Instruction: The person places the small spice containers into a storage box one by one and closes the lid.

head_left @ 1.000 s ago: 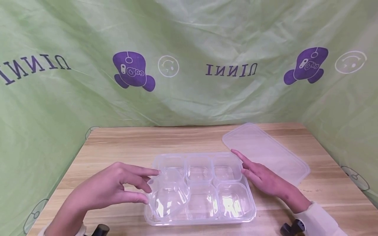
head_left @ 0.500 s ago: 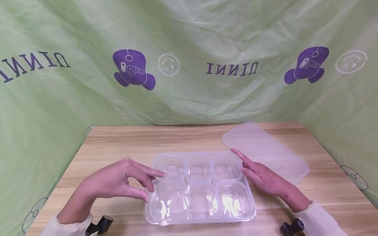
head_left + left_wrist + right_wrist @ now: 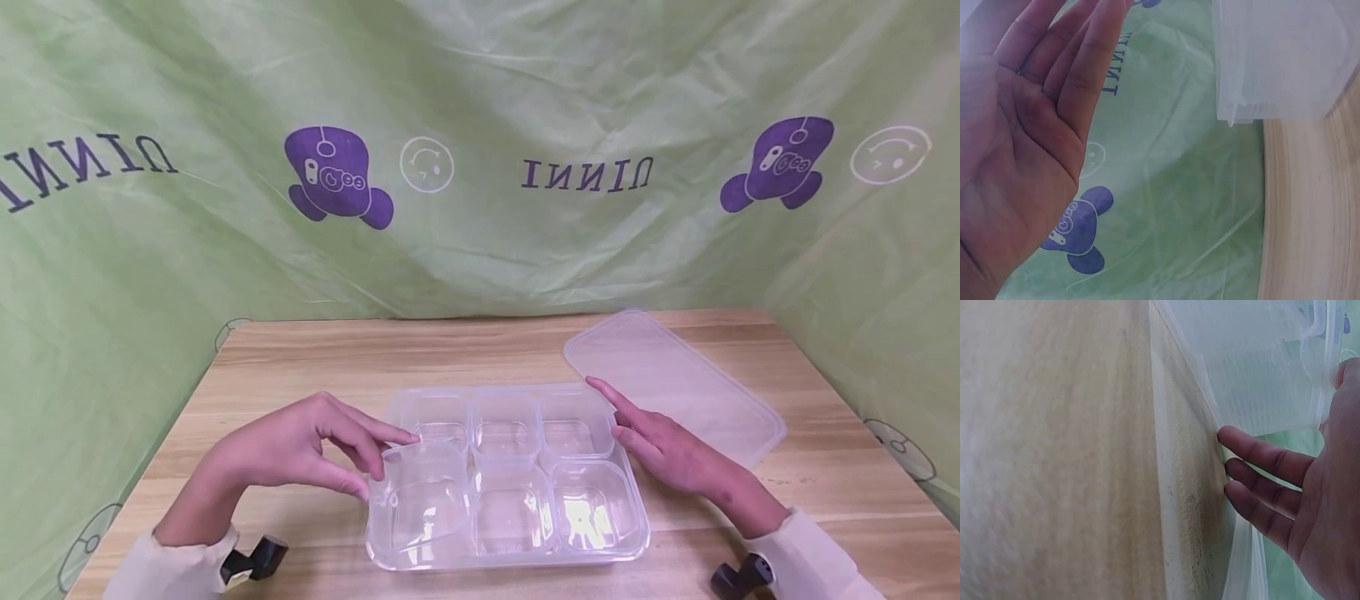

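A large clear plastic food container (image 3: pixel 517 563) stands near the front of the table, with several small clear boxes in it. At its front left corner my left hand (image 3: pixel 296 450) pinches the rim of one small box (image 3: pixel 431 512), thumb outside and fingers over the edge. That box's left side overlaps the large rim. The left wrist view shows the palm (image 3: pixel 1019 150), with the fingertips out of frame. My right hand (image 3: pixel 667 450) rests along the container's right side. In the right wrist view its fingers (image 3: pixel 1272 456) extend low beside the container wall (image 3: pixel 1254 381).
A flat translucent lid (image 3: pixel 675 383) lies on the wooden table (image 3: pixel 322 354) behind and right of the container, partly behind my right hand. A green printed cloth (image 3: pixel 480 258) hangs behind the table and along both sides.
The small box in my left hand has gone from tilted to nearly level, down in the front left corner of the large container. My right hand has stayed in place.
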### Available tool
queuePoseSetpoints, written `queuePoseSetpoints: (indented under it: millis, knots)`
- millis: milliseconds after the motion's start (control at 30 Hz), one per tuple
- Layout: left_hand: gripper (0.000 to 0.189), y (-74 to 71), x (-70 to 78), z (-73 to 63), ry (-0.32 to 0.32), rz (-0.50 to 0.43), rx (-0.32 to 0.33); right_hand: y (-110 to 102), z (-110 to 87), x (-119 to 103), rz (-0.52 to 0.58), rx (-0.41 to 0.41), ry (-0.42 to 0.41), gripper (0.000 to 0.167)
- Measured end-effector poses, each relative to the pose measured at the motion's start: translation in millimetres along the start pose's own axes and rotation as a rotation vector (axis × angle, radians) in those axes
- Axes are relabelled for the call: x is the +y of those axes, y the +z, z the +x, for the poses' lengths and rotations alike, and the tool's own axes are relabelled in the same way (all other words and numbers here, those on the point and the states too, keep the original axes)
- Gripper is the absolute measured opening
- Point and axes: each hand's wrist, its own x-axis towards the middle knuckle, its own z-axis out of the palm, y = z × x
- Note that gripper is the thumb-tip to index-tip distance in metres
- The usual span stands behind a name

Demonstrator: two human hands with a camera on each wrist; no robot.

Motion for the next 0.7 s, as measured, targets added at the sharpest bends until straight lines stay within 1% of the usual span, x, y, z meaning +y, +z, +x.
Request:
queuePoseSetpoints:
  millis: [233,500,633,700]
  knots:
    - [0.022,-6.3,-7.4,-1.2,0.048,-0.007,-0.042,-0.6,0.1,-0.4,-0.005,0.003,-0.002,0.061]
    - [0.017,-9.7,-8.0,2.0,0.005,-0.009,-0.05,-1.1,0.5,-1.4,-0.007,-0.001,-0.016,0.061]
    - [0.017,-8.4,-8.8,4.4,0.009,-0.02,-0.05,-0.6,0.4,-1.2,-0.008,0.0,-0.017,0.061]
    - [0.015,-7.0,-9.7,6.1,0.012,-0.04,-0.057,-0.4,0.2,-0.8,-0.006,0.0,-0.012,0.061]
